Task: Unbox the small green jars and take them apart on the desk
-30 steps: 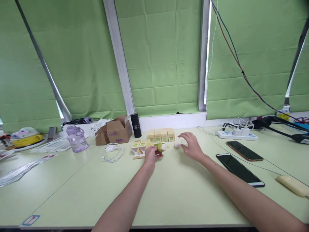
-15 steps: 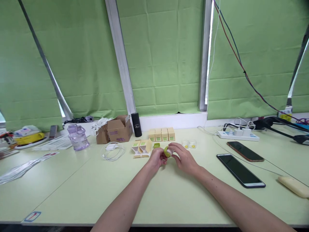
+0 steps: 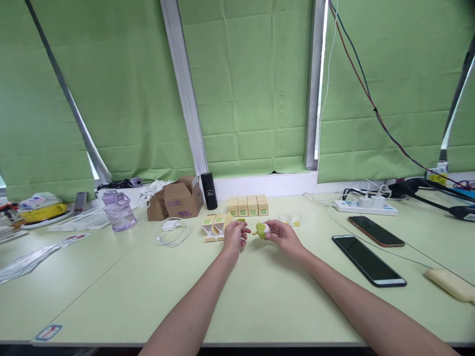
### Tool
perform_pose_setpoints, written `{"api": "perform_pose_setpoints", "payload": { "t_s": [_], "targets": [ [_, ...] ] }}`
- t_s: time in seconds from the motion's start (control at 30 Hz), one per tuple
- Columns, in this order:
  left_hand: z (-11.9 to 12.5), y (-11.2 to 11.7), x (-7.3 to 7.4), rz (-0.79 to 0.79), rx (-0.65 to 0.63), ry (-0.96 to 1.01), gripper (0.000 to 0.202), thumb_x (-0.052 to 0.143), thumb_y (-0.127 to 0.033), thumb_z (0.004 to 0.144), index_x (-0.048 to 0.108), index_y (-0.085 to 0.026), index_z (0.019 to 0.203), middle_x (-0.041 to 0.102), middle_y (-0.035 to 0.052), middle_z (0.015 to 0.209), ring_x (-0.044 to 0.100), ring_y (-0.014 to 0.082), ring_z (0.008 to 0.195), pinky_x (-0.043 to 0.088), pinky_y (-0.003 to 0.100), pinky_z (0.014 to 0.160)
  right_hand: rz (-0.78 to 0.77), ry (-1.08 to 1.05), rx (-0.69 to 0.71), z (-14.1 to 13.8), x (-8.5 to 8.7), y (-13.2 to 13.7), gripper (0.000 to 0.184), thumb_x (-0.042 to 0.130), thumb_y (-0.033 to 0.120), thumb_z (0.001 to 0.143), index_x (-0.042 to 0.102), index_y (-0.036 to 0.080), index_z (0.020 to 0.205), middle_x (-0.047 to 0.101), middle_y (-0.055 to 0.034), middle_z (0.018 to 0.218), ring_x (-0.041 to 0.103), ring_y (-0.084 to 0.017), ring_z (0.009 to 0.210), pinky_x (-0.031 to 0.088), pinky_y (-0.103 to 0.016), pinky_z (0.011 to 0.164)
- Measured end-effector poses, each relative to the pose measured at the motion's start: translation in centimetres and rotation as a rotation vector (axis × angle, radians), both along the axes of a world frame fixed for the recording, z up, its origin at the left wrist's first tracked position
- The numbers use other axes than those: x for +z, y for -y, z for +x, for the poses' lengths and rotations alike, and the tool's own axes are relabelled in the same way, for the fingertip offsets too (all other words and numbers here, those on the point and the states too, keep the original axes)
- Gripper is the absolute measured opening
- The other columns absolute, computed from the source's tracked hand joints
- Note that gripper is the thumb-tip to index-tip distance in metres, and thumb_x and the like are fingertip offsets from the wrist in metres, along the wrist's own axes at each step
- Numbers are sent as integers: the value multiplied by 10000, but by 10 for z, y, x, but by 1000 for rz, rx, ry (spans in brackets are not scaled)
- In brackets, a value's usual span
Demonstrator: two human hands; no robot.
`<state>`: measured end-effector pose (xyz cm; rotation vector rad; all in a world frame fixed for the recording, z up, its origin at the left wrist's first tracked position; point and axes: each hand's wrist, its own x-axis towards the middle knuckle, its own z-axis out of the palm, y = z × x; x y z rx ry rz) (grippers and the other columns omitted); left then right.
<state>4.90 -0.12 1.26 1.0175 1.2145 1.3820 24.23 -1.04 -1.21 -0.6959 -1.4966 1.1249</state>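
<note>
My right hand (image 3: 287, 238) pinches a small rounded white case partly covered by a green sleeve (image 3: 261, 231), held just above the table. A short yellowish loop or tab sticks out of its left side. My left hand (image 3: 235, 237) is apart from it, to the left, with fingers loosely curled, thumb spread and nothing visible in them. Behind the left hand a small green piece (image 3: 241, 220) shows only in part. To its left stand two opened cream boxes (image 3: 215, 228) with green labels. Beyond my right hand lie small clear containers (image 3: 296, 220) with yellow inside.
A row of several closed cream boxes (image 3: 248, 205) stands behind. A white cable (image 3: 174, 232), brown carton (image 3: 183, 199), black cylinder (image 3: 210, 191) and purple bottle (image 3: 119, 212) are on the left. Two phones (image 3: 369, 260), a power strip (image 3: 365, 207) and a cream oblong object (image 3: 451, 284) are on the right.
My left hand has let go of the green-sleeved case and moved slightly left. My right hand has shifted a little right, turning the case so more of its green side shows.
</note>
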Motion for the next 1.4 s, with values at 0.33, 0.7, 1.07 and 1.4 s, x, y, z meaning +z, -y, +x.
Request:
{"api": "perform_pose_setpoints", "payload": {
  "t_s": [0.33,0.7,1.07,1.4],
  "targets": [
    [2,0,2,48,46,-28,115,626,-203,758,599,-165,864,686,44,705,496,84,488,288,188,403,-339,-262,219,3,5,1,443,916,383,687,699,164,1006,765,-129,1095,745,-287,1041,588,-438,952],
    [5,-3,-4,97,37,-69,86,651,-190,755,605,-158,821,685,56,694,517,91,488,348,193,407,-383,-305,172,5,3,-3,417,911,392,700,669,169,956,766,-123,1050,753,-290,1025,607,-443,927],
    [14,8,0,316,-27,-191,166,708,-269,763,693,-146,873,726,90,833,584,133,636,413,191,424,-224,-144,15,3,-3,-7,529,955,440,540,619,203,872,770,-62,907,736,-255,893,583,-460,892],
    [19,16,-5,461,-124,-464,240,678,-303,862,754,-182,1055,743,135,1106,675,233,936,556,283,650,82,156,-200,0,2,0,279,782,302,730,618,217,939,728,-44,975,699,-236,955,575,-398,834]
  ]
}}
